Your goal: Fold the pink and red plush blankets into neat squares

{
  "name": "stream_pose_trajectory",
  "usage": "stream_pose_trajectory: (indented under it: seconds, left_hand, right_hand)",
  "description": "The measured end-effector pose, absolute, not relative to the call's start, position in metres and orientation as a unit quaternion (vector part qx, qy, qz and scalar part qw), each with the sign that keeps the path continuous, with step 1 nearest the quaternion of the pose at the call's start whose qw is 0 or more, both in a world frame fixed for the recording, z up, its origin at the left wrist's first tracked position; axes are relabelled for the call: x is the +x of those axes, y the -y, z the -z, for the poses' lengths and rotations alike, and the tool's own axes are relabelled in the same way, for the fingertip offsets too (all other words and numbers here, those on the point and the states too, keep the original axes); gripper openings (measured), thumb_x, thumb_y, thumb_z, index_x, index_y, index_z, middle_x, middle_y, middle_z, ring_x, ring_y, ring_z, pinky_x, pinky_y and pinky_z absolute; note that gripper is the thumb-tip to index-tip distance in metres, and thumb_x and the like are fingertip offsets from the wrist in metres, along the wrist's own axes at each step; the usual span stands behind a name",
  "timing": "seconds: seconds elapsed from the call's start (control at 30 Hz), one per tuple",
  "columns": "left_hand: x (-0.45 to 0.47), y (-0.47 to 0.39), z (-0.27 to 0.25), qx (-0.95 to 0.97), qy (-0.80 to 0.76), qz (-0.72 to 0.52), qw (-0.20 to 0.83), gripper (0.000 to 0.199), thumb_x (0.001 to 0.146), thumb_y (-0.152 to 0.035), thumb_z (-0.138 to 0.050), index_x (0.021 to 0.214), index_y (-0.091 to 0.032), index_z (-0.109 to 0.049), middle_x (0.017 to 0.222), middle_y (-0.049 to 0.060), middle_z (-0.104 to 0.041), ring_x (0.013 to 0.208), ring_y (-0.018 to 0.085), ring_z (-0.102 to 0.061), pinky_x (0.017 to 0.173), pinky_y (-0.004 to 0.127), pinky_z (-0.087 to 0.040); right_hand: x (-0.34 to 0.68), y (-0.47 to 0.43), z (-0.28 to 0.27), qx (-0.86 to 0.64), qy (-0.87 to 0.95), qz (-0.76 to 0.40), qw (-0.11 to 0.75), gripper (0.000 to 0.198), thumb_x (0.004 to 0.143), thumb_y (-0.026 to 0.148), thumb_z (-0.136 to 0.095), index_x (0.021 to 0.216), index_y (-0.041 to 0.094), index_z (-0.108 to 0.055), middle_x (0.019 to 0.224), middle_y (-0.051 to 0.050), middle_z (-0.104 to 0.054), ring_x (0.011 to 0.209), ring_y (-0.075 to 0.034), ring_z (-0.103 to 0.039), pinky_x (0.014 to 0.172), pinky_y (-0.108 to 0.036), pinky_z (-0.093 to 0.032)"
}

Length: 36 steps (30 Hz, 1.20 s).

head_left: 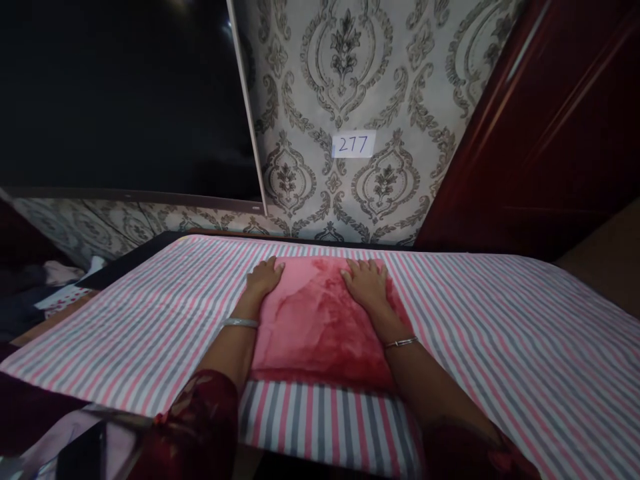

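Observation:
A pink and red plush cloth (320, 327), folded into a rough rectangle, lies flat on a striped cloth (500, 320) that covers the table. My left hand (265, 276) rests on its far left corner, fingers stretched out. On the far right part lies my right hand (367, 283), palm down with the fingers spread. Neither hand grips the plush cloth; both only touch its top. Its nap shows lighter pink on the left and darker red on the right.
A large dark screen (125, 100) stands at the back left. Behind the table is a patterned wall with a paper label (353, 144) reading 277. A dark red wooden panel (540, 133) rises at the right. A dark phone-like object (83, 453) lies at the lower left.

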<state>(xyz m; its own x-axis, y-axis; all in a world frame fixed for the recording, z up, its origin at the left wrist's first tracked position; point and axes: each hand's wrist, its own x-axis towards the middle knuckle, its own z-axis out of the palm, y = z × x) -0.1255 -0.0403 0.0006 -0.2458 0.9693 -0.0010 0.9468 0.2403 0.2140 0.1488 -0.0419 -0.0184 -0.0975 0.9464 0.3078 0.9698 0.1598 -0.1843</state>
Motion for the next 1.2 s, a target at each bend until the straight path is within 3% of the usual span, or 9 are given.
stream_pose_trajectory:
  seconds: [0.23, 0.4, 0.5, 0.57, 0.7, 0.8, 0.9, 1.03, 1.2]
  left_hand:
    - [-0.146, 0.066, 0.005, 0.641, -0.762, -0.077, 0.050, 0.066, 0.103, -0.045, -0.025, 0.160, -0.012, -0.029, 0.156, 0.019, -0.048, 0.142, 0.028, -0.049, 0.111, 0.042, -0.042]
    - [-0.172, 0.091, 0.000, 0.649, -0.758, -0.053, 0.043, 0.063, 0.103, -0.039, -0.028, 0.157, -0.007, -0.035, 0.159, 0.017, -0.043, 0.147, 0.026, -0.042, 0.117, 0.038, -0.037]
    - [-0.175, 0.107, -0.017, 0.636, -0.770, -0.038, 0.031, 0.066, 0.101, -0.040, -0.034, 0.157, -0.004, -0.035, 0.158, 0.022, -0.043, 0.147, 0.030, -0.043, 0.117, 0.044, -0.038]
    - [-0.160, 0.120, -0.028, 0.648, -0.760, -0.048, -0.014, 0.067, 0.101, -0.042, -0.036, 0.157, -0.005, -0.034, 0.160, 0.024, -0.039, 0.150, 0.033, -0.036, 0.119, 0.051, -0.033]
    - [-0.103, 0.153, -0.027, 0.769, -0.629, -0.085, -0.080, 0.063, 0.102, -0.044, -0.038, 0.159, -0.015, -0.036, 0.167, 0.017, -0.028, 0.157, 0.032, -0.020, 0.125, 0.058, -0.018]
    - [-0.072, 0.170, -0.006, 0.821, -0.567, -0.065, -0.038, 0.061, 0.102, -0.047, -0.042, 0.158, -0.024, -0.040, 0.168, 0.010, -0.028, 0.156, 0.035, -0.019, 0.123, 0.063, -0.018]
    - [-0.066, 0.175, 0.014, 0.822, -0.565, -0.073, -0.013, 0.059, 0.103, -0.047, -0.039, 0.158, -0.025, -0.040, 0.167, 0.010, -0.030, 0.156, 0.036, -0.021, 0.122, 0.065, -0.020]
    - [-0.072, 0.172, 0.021, 0.820, -0.565, -0.092, -0.012, 0.058, 0.104, -0.048, -0.038, 0.158, -0.026, -0.040, 0.167, 0.008, -0.030, 0.157, 0.034, -0.020, 0.123, 0.063, -0.018]
    - [-0.075, 0.169, 0.016, 0.818, -0.565, -0.108, 0.010, 0.057, 0.103, -0.046, -0.040, 0.157, -0.027, -0.042, 0.166, 0.009, -0.032, 0.157, 0.032, -0.018, 0.124, 0.062, -0.017]
  right_hand:
    - [0.148, 0.045, 0.016, -0.652, 0.740, 0.031, 0.165, 0.056, 0.103, 0.049, -0.034, 0.147, 0.022, -0.056, 0.146, -0.013, -0.059, 0.140, -0.036, -0.041, 0.115, -0.059, -0.022]
    - [0.146, 0.043, 0.008, -0.652, 0.742, 0.005, 0.157, 0.055, 0.104, 0.047, -0.032, 0.149, 0.022, -0.054, 0.149, -0.014, -0.056, 0.143, -0.035, -0.039, 0.117, -0.060, -0.020]
    - [0.160, 0.037, -0.004, -0.662, 0.730, -0.042, 0.166, 0.055, 0.103, 0.046, -0.036, 0.153, 0.026, -0.048, 0.161, -0.012, -0.043, 0.150, -0.035, -0.031, 0.117, -0.061, -0.024]
    - [0.183, 0.036, -0.008, -0.664, 0.709, -0.072, 0.225, 0.059, 0.099, 0.046, -0.045, 0.154, 0.025, -0.046, 0.163, -0.013, -0.039, 0.150, -0.035, -0.031, 0.116, -0.059, -0.030]
    - [0.241, 0.054, 0.003, -0.679, 0.623, -0.202, 0.331, 0.067, 0.094, 0.050, -0.052, 0.152, 0.018, -0.047, 0.151, -0.018, -0.053, 0.136, -0.034, -0.052, 0.112, -0.047, -0.042]
    - [0.267, 0.081, 0.017, -0.680, 0.527, -0.367, 0.354, 0.068, 0.093, 0.064, -0.050, 0.144, 0.019, -0.054, 0.127, -0.018, -0.070, 0.108, -0.032, -0.069, 0.094, -0.044, -0.054]
    - [0.270, 0.102, 0.023, -0.630, 0.485, -0.482, 0.368, 0.061, 0.093, 0.071, -0.047, 0.127, 0.023, -0.063, 0.098, -0.010, -0.077, 0.085, -0.026, -0.072, 0.080, -0.040, -0.057]
    - [0.258, 0.111, 0.024, -0.565, 0.487, -0.528, 0.407, 0.045, 0.086, 0.053, -0.070, 0.119, 0.024, -0.065, 0.113, -0.008, -0.077, 0.098, -0.026, -0.073, 0.086, -0.037, -0.058]
    - [0.256, 0.114, 0.032, -0.488, 0.424, -0.597, 0.474, 0.050, 0.078, 0.040, -0.081, 0.120, 0.019, -0.064, 0.117, -0.012, -0.076, 0.102, -0.027, -0.074, 0.090, -0.038, -0.059]
